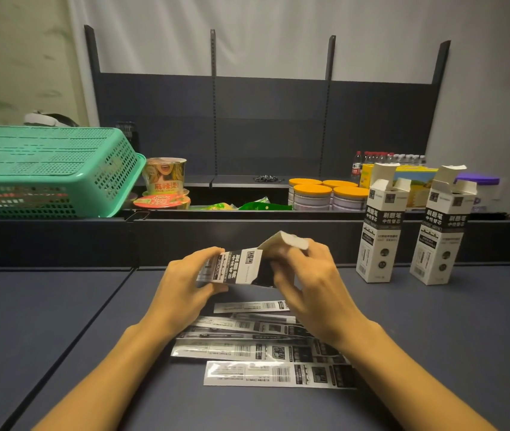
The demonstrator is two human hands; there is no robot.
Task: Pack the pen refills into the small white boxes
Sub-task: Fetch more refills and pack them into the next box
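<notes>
Head view: both hands hold one white box (241, 267) on its side above the middle of the desk (61, 306), apart from the surface. The left hand (185, 283) grips the box's closed end, fingers curled over its top and thumb beneath. The right hand (305, 283) grasps the open end, fingers curled around it, with the lid flap (288, 239) standing up above the fingertips.

Beneath the hands, toward the near edge, lie flat refill packs (278, 373), overlapping in a loose fan; about five show, though the wrists hide part of the pile, so the count is unsure. The nearest pack lies closest to the near edge.

Two more boxes stand upright near the desk's far right edge, one (378, 244) just left of the other (438, 247), both with top flaps open and a narrow gap between them. Bare desk spreads wide to the left of the hands and to the right of the packs.

Behind the far edge runs a dark ledge (278, 214). On it, at the left, a green basket (45, 169) lies overturned; beside it two noodle cups (165, 177), then four orange-lidded tins (328, 192) right of centre.
</notes>
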